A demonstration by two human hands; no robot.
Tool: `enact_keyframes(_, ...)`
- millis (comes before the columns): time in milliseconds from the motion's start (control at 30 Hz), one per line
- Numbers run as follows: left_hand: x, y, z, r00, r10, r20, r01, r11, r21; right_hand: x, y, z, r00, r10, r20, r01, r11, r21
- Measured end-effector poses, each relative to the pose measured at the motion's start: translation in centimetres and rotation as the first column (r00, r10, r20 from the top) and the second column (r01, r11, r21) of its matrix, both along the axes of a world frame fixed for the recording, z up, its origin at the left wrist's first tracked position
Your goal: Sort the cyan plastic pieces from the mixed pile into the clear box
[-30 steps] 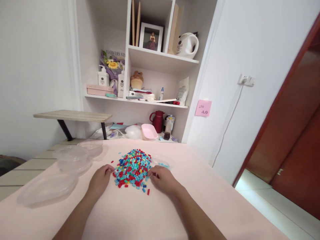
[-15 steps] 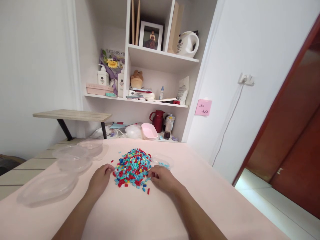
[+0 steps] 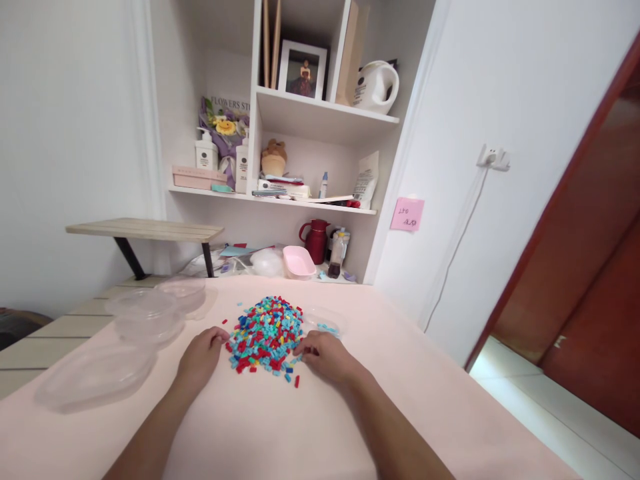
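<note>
The table [image 3: 270,427] is flat and light pink. A big heap of tiny bricks [image 3: 270,330] sits in the middle, with red, blue, green and yellow ones all mixed up. One red brick [image 3: 297,381] lies just beside the heap, at the near side. On the right is a see-through dish [image 3: 336,319] with some light blue bricks [image 3: 327,328] in it. More see-through dishes [image 3: 97,377] sit on the left.
</note>
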State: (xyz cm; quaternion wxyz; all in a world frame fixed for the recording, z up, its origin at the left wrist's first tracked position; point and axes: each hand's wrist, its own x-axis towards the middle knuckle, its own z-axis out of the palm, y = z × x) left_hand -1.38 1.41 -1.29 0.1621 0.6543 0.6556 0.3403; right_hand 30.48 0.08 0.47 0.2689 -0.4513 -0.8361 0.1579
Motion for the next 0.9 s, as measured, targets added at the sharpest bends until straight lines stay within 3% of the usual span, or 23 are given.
enact_keyframes(167, -0.1, 0.1, 0.0, 1.0, -0.003, -0.005, 0.003, 1.0, -0.001, -0.1, -0.3, 0.5, 0.996, 0.007, -0.085, -0.002, 0.998, 0.061)
enact_keyframes(233, -0.1, 0.1, 0.0, 1.0, -0.001, -0.008, 0.001, 1.0, -0.004, 0.0, -0.3, 0.9, 0.982, 0.02, -0.189, 0.004, 0.992, 0.125)
enact_keyframes(300, -0.1, 0.2, 0.0, 1.0, 0.001, -0.009, -0.001, 1.0, -0.006, 0.4, -0.2, 1.4, 0.949, -0.015, -0.315, 0.088, 0.972, 0.218)
enact_keyframes(467, -0.1, 0.1, 0.0, 1.0, -0.003, -0.004, 0.003, 1.0, 0.009, 2.3, 0.3, 1.8, 0.845, -0.272, -0.461, 0.452, 0.824, 0.342)
enact_keyframes(567, -0.2, 0.1, -0.1, 1.0, -0.004, -0.003, 0.004, 1.0, 0.015, 3.2, 0.7, 1.6, 0.799, -0.396, -0.452, 0.568, 0.743, 0.353)
enact_keyframes(633, -0.2, 0.1, -0.1, 1.0, -0.005, -0.003, 0.005, 1.0, 0.015, 3.3, 0.8, 1.5, 0.79, -0.42, -0.446, 0.588, 0.727, 0.356)
enact_keyframes(767, -0.2, 0.2, -0.1, 1.0, -0.006, 0.001, 0.006, 1.0, 0.012, 2.7, 0.7, 1.5, 0.84, -0.3, -0.452, 0.478, 0.804, 0.355)
enact_keyframes(900, -0.1, 0.2, -0.2, 1.0, -0.006, 0.007, 0.006, 1.0, 0.01, 1.5, 0.2, 1.5, 0.94, -0.065, -0.335, 0.16, 0.951, 0.266)
